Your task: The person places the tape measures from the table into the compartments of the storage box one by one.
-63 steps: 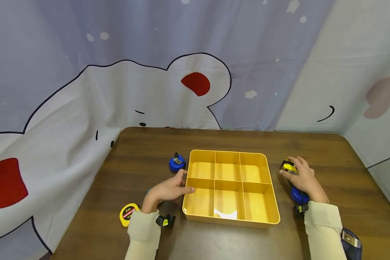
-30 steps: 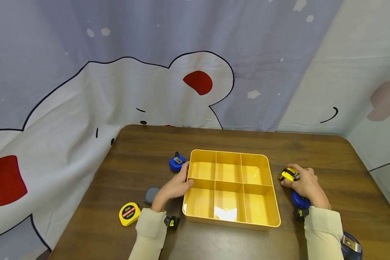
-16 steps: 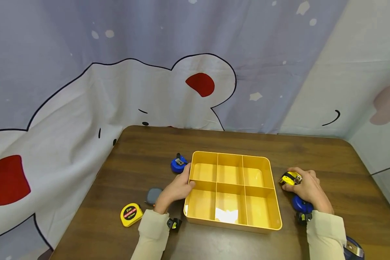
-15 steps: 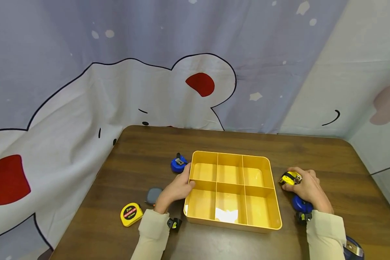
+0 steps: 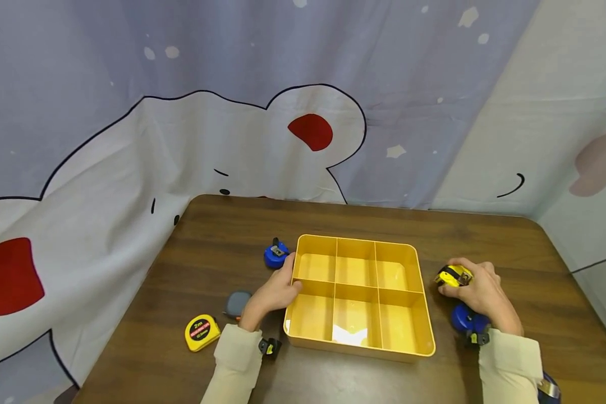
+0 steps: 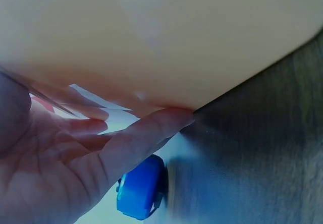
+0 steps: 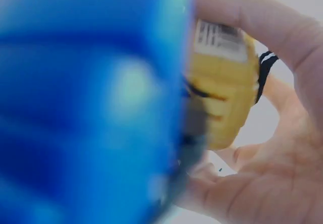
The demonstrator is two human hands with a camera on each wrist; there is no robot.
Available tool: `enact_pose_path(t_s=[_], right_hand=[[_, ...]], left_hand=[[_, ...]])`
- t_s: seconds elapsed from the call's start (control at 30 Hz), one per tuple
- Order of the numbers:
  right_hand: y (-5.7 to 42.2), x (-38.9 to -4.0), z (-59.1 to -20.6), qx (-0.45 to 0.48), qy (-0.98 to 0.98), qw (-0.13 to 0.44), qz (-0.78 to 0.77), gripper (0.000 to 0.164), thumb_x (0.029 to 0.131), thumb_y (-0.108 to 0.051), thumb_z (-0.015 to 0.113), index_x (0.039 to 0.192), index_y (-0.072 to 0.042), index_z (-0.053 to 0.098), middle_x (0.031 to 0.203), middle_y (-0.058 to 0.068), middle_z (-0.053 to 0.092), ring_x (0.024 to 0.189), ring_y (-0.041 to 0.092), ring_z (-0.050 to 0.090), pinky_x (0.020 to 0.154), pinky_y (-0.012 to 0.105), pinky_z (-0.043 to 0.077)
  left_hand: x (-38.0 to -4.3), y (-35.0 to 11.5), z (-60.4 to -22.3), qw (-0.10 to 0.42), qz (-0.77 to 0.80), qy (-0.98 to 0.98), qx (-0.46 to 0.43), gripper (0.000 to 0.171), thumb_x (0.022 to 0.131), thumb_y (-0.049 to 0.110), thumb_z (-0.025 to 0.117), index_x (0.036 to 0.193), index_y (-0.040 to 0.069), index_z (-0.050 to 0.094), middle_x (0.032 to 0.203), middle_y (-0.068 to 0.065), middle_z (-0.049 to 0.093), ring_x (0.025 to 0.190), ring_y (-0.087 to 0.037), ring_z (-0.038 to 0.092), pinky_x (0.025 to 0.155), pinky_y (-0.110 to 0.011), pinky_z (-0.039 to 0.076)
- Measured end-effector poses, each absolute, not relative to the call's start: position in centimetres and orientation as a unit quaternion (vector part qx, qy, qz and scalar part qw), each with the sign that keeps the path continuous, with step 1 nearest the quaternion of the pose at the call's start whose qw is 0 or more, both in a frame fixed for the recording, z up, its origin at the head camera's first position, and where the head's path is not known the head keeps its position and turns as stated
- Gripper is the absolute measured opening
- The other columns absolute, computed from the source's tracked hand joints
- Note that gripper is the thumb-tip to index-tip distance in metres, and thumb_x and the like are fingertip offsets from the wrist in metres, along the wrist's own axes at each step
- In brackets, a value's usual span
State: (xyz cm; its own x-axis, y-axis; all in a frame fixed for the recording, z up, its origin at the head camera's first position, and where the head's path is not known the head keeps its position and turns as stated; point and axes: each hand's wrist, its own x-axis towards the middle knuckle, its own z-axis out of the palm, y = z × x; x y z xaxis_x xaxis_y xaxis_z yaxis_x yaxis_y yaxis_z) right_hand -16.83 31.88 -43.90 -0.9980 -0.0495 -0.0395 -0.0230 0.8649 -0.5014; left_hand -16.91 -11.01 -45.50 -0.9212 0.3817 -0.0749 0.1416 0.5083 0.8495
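A yellow box (image 5: 343,347) with several compartments sits mid-table. My left hand (image 5: 272,293) holds its left side, thumb over the rim and fingers along the outer wall; the left wrist view shows the fingers against that wall (image 6: 151,42). To the right of the box, my right hand (image 5: 487,294) grips a yellow-and-black tape measure (image 5: 453,275) between thumb and fingers. In the right wrist view, this tape measure (image 7: 222,93) is partly hidden behind a blurred blue tape measure (image 7: 86,98). That blue tape measure (image 5: 464,318) lies beneath the right wrist, apart from the fingers.
Beyond the left hand lies another blue tape measure (image 5: 275,255). A grey tape measure (image 5: 237,303) and a yellow 2m tape measure (image 5: 202,332) are left of the left wrist. A dark blue one (image 5: 549,390) is partly hidden by the right sleeve. A patterned curtain (image 5: 232,140) hangs behind the table.
My right hand has drawn the yellow-and-black tape measure slightly toward me, and it has turned. My left hand has shifted up along the box's side, uncovering the grey tape measure.
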Motion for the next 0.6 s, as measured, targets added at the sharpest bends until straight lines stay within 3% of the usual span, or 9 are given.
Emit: enact_pose_path(t_s=[0.3, 0.6], right_hand=[[31.4, -16.3, -42.3, -0.041, 0.964, -0.008, -0.264, 0.063, 0.072, -0.031, 0.075, 0.124, -0.007, 0.050, 0.118, 0.030, 0.036, 0.104, 0.043, 0.036, 0.070, 0.052, 0.040], [30.0, -15.4, -40.4, -0.075, 0.962, -0.007, -0.261, 0.061, 0.069, -0.034, 0.078, 0.120, -0.011, 0.054, 0.116, 0.026, 0.040, 0.098, 0.038, 0.042, 0.070, 0.051, 0.042]], left_hand=[[-17.0, -11.0, -45.3, 0.130, 0.470, 0.860, 0.151, 0.068, 0.086, 0.003, 0.046, 0.144, 0.002, 0.010, 0.131, -0.024, 0.044, 0.098, -0.028, 0.058, 0.077, -0.040, 0.052], [-16.9, -10.8, -45.4, 0.121, 0.457, 0.868, 0.152, 0.070, 0.085, 0.001, 0.046, 0.145, 0.003, 0.009, 0.133, -0.023, 0.041, 0.103, -0.030, 0.054, 0.081, -0.043, 0.049]])
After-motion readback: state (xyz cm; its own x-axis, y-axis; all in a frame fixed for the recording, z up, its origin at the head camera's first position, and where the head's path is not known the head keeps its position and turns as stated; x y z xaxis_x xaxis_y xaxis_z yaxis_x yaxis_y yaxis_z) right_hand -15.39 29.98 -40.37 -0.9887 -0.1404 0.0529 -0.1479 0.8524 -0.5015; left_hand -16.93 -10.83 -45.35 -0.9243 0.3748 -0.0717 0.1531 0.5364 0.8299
